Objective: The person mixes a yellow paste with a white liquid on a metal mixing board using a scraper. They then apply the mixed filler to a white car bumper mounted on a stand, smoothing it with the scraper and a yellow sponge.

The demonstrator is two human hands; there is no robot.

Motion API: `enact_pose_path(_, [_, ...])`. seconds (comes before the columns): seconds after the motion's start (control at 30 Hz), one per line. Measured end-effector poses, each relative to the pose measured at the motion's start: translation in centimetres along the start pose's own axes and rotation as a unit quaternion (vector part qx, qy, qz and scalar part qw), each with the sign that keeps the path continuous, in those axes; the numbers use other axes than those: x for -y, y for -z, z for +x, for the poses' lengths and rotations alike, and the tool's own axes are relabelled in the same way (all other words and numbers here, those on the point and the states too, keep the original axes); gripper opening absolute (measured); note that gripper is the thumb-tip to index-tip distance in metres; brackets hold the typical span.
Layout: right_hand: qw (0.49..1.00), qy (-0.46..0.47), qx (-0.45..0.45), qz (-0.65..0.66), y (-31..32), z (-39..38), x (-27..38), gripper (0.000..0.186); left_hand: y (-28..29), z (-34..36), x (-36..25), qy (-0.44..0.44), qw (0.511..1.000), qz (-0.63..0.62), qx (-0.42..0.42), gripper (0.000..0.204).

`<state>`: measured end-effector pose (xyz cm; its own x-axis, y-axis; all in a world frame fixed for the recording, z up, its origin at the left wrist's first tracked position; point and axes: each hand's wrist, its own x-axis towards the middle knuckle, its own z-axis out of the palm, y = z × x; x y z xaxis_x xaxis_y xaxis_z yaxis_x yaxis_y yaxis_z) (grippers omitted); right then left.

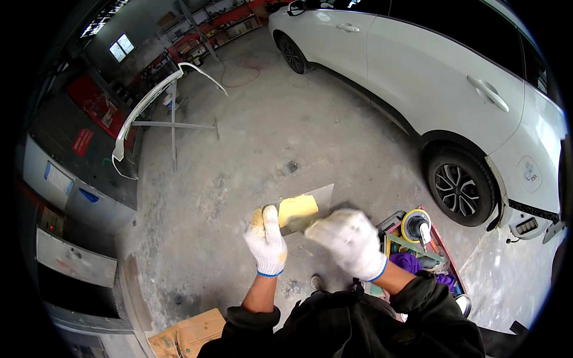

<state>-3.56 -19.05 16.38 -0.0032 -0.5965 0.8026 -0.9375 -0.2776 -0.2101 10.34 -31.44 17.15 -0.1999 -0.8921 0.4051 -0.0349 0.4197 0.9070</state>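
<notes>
Both my hands wear white work gloves with blue cuffs. My left hand (266, 240) grips the near edge of a flat grey metal plate (319, 196) held out over the concrete floor. A patch of pale yellow putty (298, 209) lies spread on the plate. My right hand (349, 240) is blurred and closed, its fingertips at the putty's lower right edge; whatever tool it holds is hidden under the glove. Dark sleeves cover my upper arms.
A white car (441, 77) stands at the right, its rear wheel (459, 186) close by. A red tool tray (418, 247) with a yellow-padded sander (415, 225) and purple cloth sits below my right arm. A detached white bumper (149, 101) rests on a stand far left. Cardboard (188, 334) lies at my feet.
</notes>
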Motion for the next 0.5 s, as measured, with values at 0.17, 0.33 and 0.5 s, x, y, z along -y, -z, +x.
enact_pose_path(0.17, [0.918, -0.222, 0.0, 0.329, 4.4, 4.8, -1.1, 0.023, 1.6, -0.1, -0.3, -0.033, 0.987, 0.026, 0.156, 0.02])
enact_pose_path(0.33, [0.898, -0.233, 0.096, 0.36, 3.9, 3.8, -2.6, 0.024, 1.5, 0.4, -0.6, -0.008, 0.994, -0.025, 0.11, 0.02])
enact_pose_path(0.5, [0.989, -0.102, 0.102, 0.037, 3.4, 2.8, -3.0, 0.036, 1.6, 0.7, -0.9, 0.009, 0.997, -0.027, 0.071, 0.022])
